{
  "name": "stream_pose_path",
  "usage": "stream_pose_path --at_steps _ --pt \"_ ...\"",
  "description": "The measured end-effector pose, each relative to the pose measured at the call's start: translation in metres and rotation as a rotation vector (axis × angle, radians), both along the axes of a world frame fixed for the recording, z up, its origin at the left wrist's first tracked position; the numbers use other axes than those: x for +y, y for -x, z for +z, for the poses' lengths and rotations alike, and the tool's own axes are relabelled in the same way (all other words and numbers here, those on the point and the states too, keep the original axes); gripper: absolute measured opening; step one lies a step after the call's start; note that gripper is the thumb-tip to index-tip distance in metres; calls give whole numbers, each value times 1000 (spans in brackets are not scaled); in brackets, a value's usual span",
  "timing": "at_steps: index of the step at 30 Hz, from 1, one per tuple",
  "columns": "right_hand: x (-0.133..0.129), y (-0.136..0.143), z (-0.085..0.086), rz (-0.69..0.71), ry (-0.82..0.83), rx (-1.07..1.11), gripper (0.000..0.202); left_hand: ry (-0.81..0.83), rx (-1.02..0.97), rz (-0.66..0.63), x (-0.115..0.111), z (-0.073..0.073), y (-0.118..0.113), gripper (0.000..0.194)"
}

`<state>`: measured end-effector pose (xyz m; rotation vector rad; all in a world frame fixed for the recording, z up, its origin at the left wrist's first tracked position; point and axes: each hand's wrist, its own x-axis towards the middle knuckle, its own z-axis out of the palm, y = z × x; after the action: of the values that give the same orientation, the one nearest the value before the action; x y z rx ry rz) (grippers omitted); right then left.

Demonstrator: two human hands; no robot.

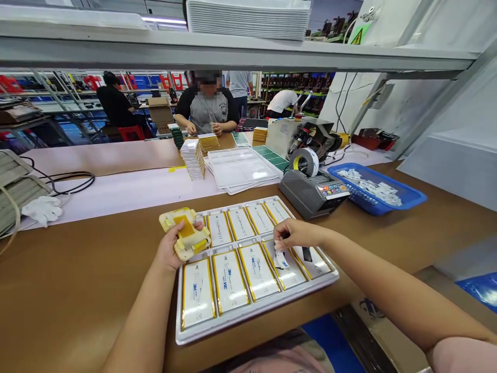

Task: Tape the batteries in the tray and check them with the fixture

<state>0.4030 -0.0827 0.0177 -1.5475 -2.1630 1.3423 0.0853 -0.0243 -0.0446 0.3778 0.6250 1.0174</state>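
Nearest me, at the near edge of the brown worktop (pixel 77 290), sits the white tray (pixel 248 316) of flat yellow-edged cells, two rows of them in their pockets. My left hand (pixel 171 251) is over the tray's far left corner, fingers closed round a cream jig (pixel 185 233) with an amber pad, held just above the cells. My right hand (pixel 295 234) is over the near row toward the tray's right edge, fingertips pinched together on a small white liner strip (pixel 280 259) that hangs touching a cell (pixel 285 267); beyond the tray's far right corner stands a grey tape dispenser (pixel 312 189), with a blue basket (pixel 378 194) just beside it.
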Motion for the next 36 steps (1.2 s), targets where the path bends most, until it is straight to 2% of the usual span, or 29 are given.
stream_pose_path --at_steps 3,7,10,13,16,19,23,27,32,34,36 --pt "0 21 -9 -49 -52 4 23 -32 0 -3 -2 2 -1 26" --pt "1 44 -21 -49 -248 -251 19 -7 21 17 -4 3 -1 26" --pt "1 46 -23 63 -379 -386 19 -22 3 -4 -3 1 -1 26" --pt "3 43 -21 211 -447 -408 18 -23 27 -16 -1 -3 0 27" --pt "8 42 -18 326 -418 -394 20 -17 21 -18 -1 -4 0 27" --pt "11 46 -15 365 -385 -401 22 5 21 -9 -3 -3 0 26" --pt "8 48 -14 341 -456 -443 22 15 -12 -18 -4 -1 -1 24" --pt "4 47 -14 339 -414 -442 21 34 -49 -24 -5 3 -1 24" --pt "-1 53 -17 241 -429 -439 23 63 5 8 -8 9 -3 26" --pt "-3 54 -15 218 -385 -402 22 68 25 27 -9 10 -4 26" --pt "-3 54 -11 240 -228 -283 23 66 12 0 -9 10 -3 26"
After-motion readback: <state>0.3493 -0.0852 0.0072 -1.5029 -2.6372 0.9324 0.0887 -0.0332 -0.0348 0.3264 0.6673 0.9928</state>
